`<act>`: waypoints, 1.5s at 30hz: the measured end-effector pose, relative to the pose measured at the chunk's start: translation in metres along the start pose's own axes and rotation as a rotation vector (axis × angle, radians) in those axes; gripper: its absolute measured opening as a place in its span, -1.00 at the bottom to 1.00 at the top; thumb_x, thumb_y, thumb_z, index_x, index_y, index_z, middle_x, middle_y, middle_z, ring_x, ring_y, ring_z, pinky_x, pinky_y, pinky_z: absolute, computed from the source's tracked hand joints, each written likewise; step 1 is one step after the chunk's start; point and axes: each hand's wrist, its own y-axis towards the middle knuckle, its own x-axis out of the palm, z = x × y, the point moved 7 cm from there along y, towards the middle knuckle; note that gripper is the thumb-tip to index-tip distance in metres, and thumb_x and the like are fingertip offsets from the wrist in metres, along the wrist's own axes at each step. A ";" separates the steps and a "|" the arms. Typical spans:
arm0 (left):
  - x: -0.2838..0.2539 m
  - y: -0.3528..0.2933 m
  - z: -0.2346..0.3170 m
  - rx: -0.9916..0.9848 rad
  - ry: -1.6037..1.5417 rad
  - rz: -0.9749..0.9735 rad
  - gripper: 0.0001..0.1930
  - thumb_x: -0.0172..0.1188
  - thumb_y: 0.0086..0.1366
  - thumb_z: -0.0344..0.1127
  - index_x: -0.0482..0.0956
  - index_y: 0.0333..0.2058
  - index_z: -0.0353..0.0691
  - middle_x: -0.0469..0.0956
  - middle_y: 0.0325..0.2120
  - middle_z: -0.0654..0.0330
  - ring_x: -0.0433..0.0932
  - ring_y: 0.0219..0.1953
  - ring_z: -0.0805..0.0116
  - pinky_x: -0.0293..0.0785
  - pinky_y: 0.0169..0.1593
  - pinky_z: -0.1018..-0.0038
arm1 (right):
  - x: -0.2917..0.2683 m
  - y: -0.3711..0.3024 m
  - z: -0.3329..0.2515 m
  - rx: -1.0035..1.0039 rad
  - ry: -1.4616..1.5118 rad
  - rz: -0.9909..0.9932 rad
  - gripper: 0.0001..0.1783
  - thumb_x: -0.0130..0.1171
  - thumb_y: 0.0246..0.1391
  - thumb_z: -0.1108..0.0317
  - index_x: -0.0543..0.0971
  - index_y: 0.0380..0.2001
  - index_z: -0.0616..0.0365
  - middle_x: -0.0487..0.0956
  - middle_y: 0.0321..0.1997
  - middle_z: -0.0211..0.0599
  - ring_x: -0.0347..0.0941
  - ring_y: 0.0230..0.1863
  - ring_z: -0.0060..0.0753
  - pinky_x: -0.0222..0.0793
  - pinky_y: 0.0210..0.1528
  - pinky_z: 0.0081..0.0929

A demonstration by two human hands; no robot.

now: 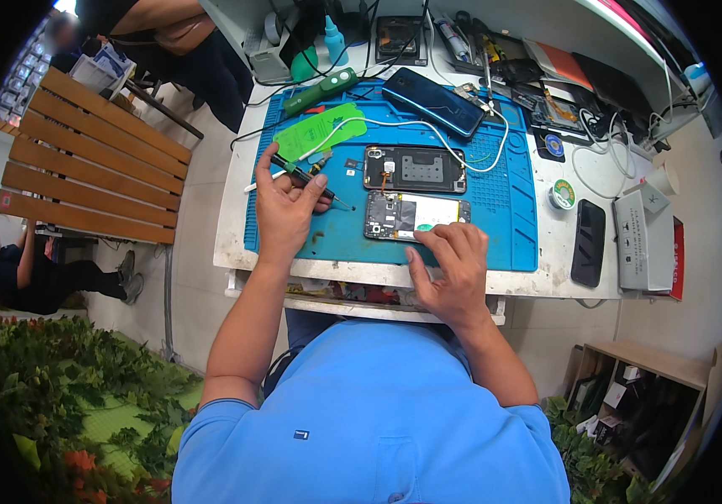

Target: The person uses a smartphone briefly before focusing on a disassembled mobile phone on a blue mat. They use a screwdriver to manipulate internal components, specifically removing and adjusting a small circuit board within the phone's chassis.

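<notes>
My left hand (pixel 287 206) is closed around a screwdriver (pixel 306 178) with a dark green handle, its thin tip slanting down to the right above the blue work mat (pixel 294 242). Near that tip lies a tiny dark piece. An opened phone body (pixel 390 217), its battery and circuit board exposed, lies flat on the mat. My right hand (pixel 453 269) is at its lower edge, index fingertip at the battery by a green mark, thumb apart. Just beyond sits a detached black phone frame (pixel 416 168). Small parts and a card tray (pixel 351 165) lie right of my left hand.
Farther back are a green card (pixel 319 133), a green handheld tool (pixel 321 91), a blue phone (pixel 434 102) and a looping white cable (pixel 441 134). On the right stand a round tub (pixel 561 194), a black phone (pixel 587 244) and a white box (pixel 642 239). Other people are at left.
</notes>
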 end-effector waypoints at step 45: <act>0.030 -0.010 0.040 0.489 0.115 -0.090 -0.02 0.40 0.51 -0.56 -0.10 0.66 -0.13 0.70 -0.03 0.05 0.76 0.00 0.35 0.74 0.10 0.39 | 0.002 0.003 -0.002 0.016 -0.063 -0.083 -0.50 0.56 0.12 0.15 0.73 0.07 0.15 0.63 0.03 -0.15 0.49 0.16 -0.05 0.27 0.30 0.03</act>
